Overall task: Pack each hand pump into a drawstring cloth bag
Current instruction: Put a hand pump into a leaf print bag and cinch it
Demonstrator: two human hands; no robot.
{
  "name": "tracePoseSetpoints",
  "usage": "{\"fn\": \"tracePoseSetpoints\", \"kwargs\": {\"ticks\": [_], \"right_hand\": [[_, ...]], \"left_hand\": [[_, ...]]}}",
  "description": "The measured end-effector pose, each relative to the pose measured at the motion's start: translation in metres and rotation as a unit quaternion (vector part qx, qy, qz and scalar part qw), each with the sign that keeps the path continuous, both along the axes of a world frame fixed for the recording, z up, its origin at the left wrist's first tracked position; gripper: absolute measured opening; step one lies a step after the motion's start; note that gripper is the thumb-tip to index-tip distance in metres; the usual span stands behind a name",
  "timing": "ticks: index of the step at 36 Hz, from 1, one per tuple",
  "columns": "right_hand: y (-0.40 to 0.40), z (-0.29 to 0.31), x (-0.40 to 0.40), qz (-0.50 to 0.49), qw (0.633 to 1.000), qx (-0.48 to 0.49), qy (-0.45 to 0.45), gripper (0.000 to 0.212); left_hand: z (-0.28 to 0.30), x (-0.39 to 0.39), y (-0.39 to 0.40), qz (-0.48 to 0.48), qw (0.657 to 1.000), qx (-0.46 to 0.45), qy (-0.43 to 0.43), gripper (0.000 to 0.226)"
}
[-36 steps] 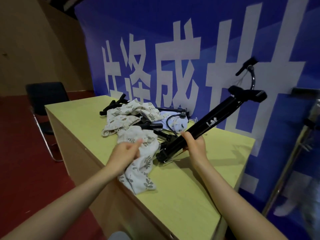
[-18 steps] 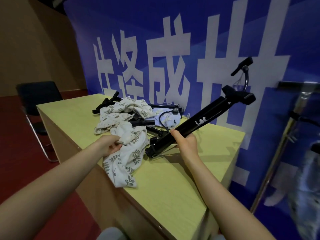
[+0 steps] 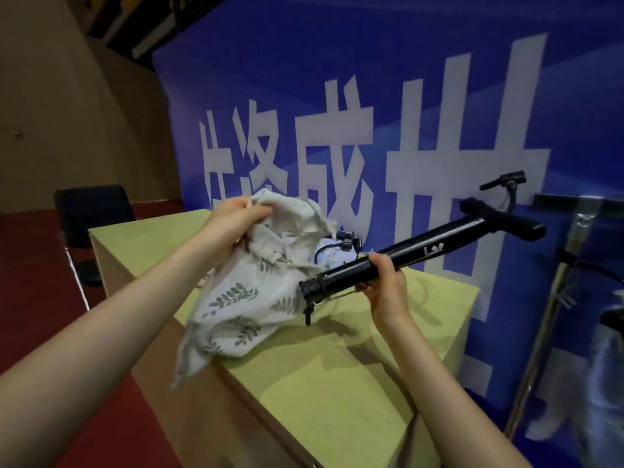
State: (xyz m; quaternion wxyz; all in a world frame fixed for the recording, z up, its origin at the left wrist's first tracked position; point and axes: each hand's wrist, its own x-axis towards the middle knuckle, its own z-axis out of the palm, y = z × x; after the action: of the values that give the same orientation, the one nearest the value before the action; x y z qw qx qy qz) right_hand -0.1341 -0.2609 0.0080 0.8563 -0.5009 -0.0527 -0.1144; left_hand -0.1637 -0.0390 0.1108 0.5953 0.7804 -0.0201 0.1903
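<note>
While left hand (image 3: 236, 216) grips bunched rim of leaf-print bag (image 3: 250, 298), lifted above counter (image 3: 337, 383) near its left edge, and right hand (image 3: 383, 282) clasps barrel of black pump (image 3: 405, 256) held tilted over counter's middle, base end just beside bag: spread mouth wide first. Feed base end in low, keep folding foot clear of cloth. Slide barrel down, T-handle last. Mouth not plainly open; snag likely otherwise.
</note>
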Motion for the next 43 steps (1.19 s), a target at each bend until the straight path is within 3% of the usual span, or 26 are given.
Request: {"fn": "tracePoseSetpoints", "kwargs": {"ticks": [5, 12, 19, 23, 30, 35, 40, 43], "right_hand": [[-0.009, 0.051, -0.007, 0.024, 0.998, 0.033, -0.052, 0.008], [-0.025, 0.105, -0.015, -0.017, 0.992, -0.007, -0.128, 0.011], [-0.046, 0.128, -0.025, -0.031, 0.988, 0.015, -0.148, 0.012], [-0.055, 0.136, -0.030, -0.024, 0.988, 0.036, -0.148, 0.011], [-0.056, 0.118, -0.032, -0.036, 0.982, -0.062, -0.173, 0.014], [-0.044, 0.089, -0.036, -0.066, 0.969, -0.169, -0.169, 0.014], [-0.036, 0.082, -0.049, -0.044, 0.956, -0.236, -0.169, 0.011], [-0.037, 0.083, -0.056, -0.027, 0.940, -0.276, -0.197, 0.012]], "left_hand": [[0.021, -0.012, -0.026, -0.008, 0.981, 0.190, -0.046, 0.012], [0.035, -0.010, -0.060, -0.029, 0.966, 0.254, -0.043, 0.043], [0.029, -0.003, -0.063, -0.091, 0.985, 0.150, -0.003, 0.049], [0.023, 0.000, -0.065, -0.124, 0.990, 0.061, 0.027, 0.037], [0.028, -0.002, -0.082, -0.227, 0.956, -0.175, 0.056, 0.030], [0.027, -0.001, -0.092, -0.254, 0.955, -0.146, 0.044, 0.030], [0.025, 0.003, -0.110, -0.210, 0.973, -0.101, -0.007, 0.021], [0.025, 0.006, -0.110, -0.212, 0.967, -0.140, -0.004, 0.021]]}}
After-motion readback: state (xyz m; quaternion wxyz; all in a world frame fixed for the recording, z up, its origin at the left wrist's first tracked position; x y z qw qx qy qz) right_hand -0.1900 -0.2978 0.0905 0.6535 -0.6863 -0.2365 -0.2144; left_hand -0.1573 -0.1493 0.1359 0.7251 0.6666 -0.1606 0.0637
